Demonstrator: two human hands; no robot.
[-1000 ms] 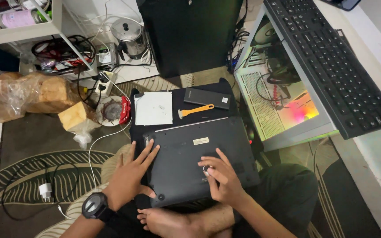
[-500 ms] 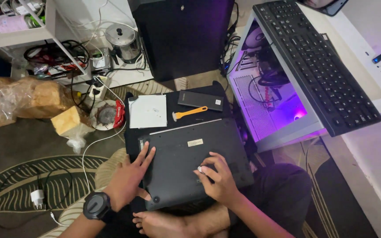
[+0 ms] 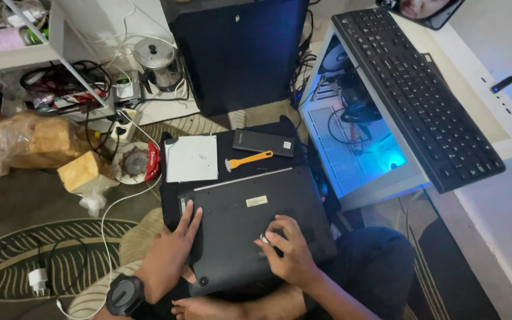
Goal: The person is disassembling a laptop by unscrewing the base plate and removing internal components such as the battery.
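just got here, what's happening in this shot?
A person sits cross-legged on the floor with a dark laptop lying bottom-up on their lap. The left hand, with a black watch on its wrist, lies flat on the base panel. The right hand presses its fingers on the panel around a small pale object. An orange pry tool, a black slab and a white pad lie just beyond.

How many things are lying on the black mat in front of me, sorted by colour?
Black: 2, the upturned laptop under both hands, and the slim black box
White: 1, the square white sheet
Orange: 1, the pry tool
Total: 4 on the black mat
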